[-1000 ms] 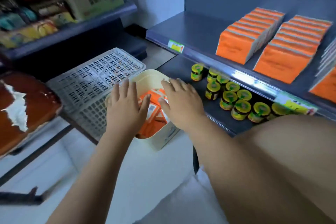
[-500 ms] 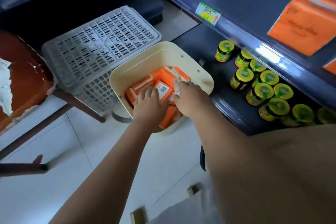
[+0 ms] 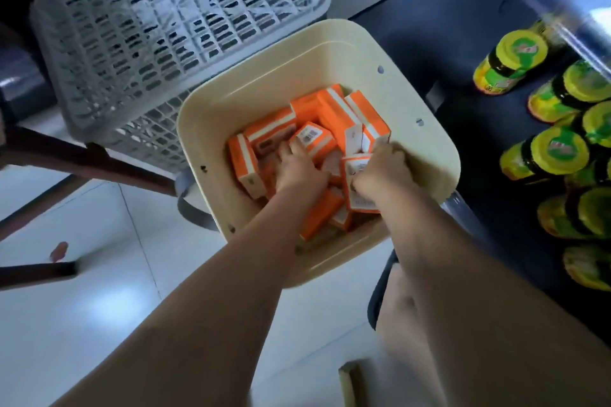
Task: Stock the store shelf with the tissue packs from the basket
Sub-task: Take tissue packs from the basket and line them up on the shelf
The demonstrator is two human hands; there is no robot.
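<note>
The right hand (image 3: 380, 168) curls round a tissue pack (image 3: 358, 185) at the basket's (image 3: 330, 43) right edge; the left hand (image 3: 299, 172) lies among the packs (image 3: 334, 116), grip unclear; many lie inside, so stocking looks far from finished.

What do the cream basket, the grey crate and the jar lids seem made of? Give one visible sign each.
Cream basket: probably plastic, smooth matt; rounded one-piece rim. Grey crate: plastic, moulded slotted lattice. Jar lids: glossy yellow print; metal or plastic, unclear.
</note>
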